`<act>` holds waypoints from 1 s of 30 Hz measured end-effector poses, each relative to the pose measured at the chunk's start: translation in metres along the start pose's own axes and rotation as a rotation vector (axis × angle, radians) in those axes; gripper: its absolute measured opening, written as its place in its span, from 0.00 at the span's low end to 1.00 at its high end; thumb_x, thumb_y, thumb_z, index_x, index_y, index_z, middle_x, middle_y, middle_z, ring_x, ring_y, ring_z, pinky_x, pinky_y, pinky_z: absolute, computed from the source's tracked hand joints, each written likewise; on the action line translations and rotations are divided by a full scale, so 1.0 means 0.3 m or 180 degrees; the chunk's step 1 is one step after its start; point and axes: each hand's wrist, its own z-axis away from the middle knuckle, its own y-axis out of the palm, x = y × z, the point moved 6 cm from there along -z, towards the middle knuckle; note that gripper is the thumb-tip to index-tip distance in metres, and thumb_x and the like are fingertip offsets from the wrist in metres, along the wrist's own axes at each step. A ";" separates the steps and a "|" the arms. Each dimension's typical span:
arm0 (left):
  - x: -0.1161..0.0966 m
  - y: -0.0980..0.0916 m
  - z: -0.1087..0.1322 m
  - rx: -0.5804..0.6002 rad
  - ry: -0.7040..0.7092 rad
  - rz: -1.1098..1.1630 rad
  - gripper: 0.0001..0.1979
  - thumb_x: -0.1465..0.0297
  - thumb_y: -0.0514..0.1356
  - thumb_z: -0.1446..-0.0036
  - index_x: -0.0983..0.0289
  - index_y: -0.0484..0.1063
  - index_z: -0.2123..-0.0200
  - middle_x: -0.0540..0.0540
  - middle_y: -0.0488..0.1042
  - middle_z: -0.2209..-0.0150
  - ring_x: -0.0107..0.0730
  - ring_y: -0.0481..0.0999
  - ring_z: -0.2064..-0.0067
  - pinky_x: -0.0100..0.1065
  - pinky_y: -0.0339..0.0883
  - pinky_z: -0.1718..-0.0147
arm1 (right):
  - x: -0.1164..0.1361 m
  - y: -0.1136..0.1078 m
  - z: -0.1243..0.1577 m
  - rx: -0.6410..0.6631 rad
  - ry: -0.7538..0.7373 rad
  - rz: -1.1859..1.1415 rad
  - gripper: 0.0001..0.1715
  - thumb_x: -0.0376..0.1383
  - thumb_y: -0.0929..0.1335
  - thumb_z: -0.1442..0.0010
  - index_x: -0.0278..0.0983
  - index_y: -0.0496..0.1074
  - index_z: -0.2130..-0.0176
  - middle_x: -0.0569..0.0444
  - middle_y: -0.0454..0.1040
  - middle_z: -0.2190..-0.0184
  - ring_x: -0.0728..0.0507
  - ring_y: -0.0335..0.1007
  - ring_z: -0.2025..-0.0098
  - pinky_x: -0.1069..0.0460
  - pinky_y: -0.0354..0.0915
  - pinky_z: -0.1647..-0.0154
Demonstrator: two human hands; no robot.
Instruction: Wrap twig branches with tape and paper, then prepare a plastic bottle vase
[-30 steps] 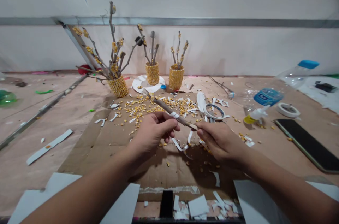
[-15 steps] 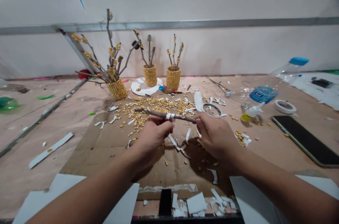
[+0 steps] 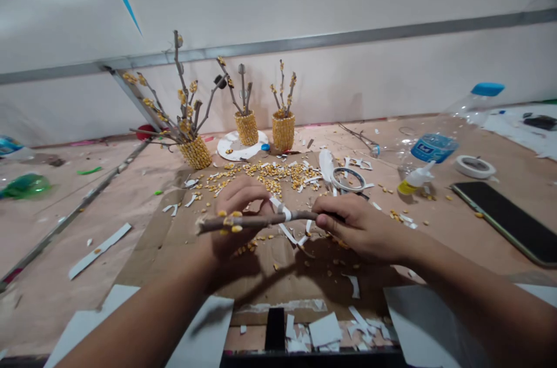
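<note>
My right hand (image 3: 354, 223) is closed round the right end of a brown twig (image 3: 261, 220), held level above the cardboard. Yellow corn kernels (image 3: 230, 222) are stuck round the twig near its cut left end. White tape (image 3: 286, 213) wraps its middle, with a loose end sticking up to the left. Behind the twig, my left hand (image 3: 238, 205) has its fingers curled, the fingertips pinching at that loose end. The twig partly hides the left palm and thumb.
Loose kernels (image 3: 270, 173) and paper scraps cover the cardboard (image 3: 174, 258). Behind stand kernel-covered pots (image 3: 284, 131) holding twigs. A tape roll (image 3: 348, 180), a glue bottle (image 3: 415, 178), a plastic bottle (image 3: 435, 147), another tape roll (image 3: 475, 166) and a phone (image 3: 509, 220) lie to the right.
The twig has been turned, so its kernel-covered end now points left toward me. My left hand has shifted from gripping the twig to the tape's loose end. The camera view has tilted slightly.
</note>
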 end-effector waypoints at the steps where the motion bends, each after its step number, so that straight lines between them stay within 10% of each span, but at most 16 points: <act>1: -0.015 -0.010 -0.018 0.0017 0.0258 -0.0072 0.07 0.77 0.67 0.46 0.58 0.76 0.69 0.47 0.77 0.72 0.29 0.73 0.70 0.33 0.68 0.67 | -0.001 -0.002 -0.001 0.0083 -0.0065 0.0004 0.19 0.43 0.61 0.25 0.39 0.65 0.68 0.59 0.64 0.75 0.47 0.58 0.72 0.52 0.52 0.68; 6: -0.080 -0.025 -0.057 0.0263 0.1777 -0.0450 0.06 0.76 0.65 0.41 0.59 0.76 0.63 0.50 0.77 0.70 0.31 0.74 0.69 0.34 0.70 0.67 | -0.016 -0.024 0.001 0.0506 -0.0168 0.0118 0.19 0.41 0.62 0.26 0.38 0.69 0.69 0.58 0.67 0.75 0.48 0.61 0.72 0.52 0.53 0.68; 11: 0.071 -0.071 -0.106 0.0519 0.0144 -0.0253 0.09 0.66 0.64 0.32 0.61 0.80 0.65 0.54 0.81 0.69 0.33 0.79 0.68 0.35 0.72 0.66 | -0.052 -0.051 0.002 0.0247 -0.0098 0.0974 0.16 0.38 0.65 0.29 0.37 0.74 0.68 0.55 0.72 0.75 0.47 0.64 0.72 0.52 0.51 0.68; 15: 0.087 -0.062 -0.105 0.1119 -0.0095 -0.0212 0.18 0.54 0.59 0.29 0.61 0.82 0.58 0.57 0.83 0.64 0.35 0.82 0.63 0.35 0.74 0.64 | -0.056 -0.059 0.000 -0.0339 -0.0216 0.1742 0.14 0.38 0.66 0.29 0.37 0.78 0.64 0.51 0.78 0.69 0.45 0.69 0.68 0.50 0.50 0.67; 19: 0.004 0.006 -0.075 0.1613 0.0664 -0.0970 0.26 0.48 0.70 0.42 0.59 0.80 0.49 0.59 0.81 0.54 0.43 0.79 0.53 0.43 0.70 0.55 | -0.036 -0.063 0.005 -0.0793 -0.0234 0.2134 0.17 0.40 0.65 0.27 0.36 0.77 0.65 0.51 0.78 0.69 0.45 0.69 0.70 0.50 0.49 0.69; 23: -0.072 0.044 -0.041 0.1137 0.1625 -0.1638 0.04 0.65 0.67 0.34 0.59 0.77 0.61 0.52 0.81 0.64 0.36 0.75 0.63 0.40 0.62 0.61 | -0.008 -0.070 0.015 -0.1107 -0.0277 0.2315 0.18 0.41 0.65 0.26 0.37 0.78 0.65 0.51 0.77 0.71 0.45 0.68 0.72 0.50 0.48 0.70; 30: -0.136 0.074 0.011 0.1006 0.2301 -0.1874 0.04 0.75 0.65 0.35 0.62 0.75 0.63 0.50 0.80 0.70 0.32 0.71 0.71 0.38 0.56 0.70 | -0.014 -0.109 0.028 -0.1440 0.0298 0.2406 0.23 0.43 0.62 0.25 0.36 0.76 0.68 0.53 0.74 0.78 0.46 0.63 0.77 0.50 0.45 0.72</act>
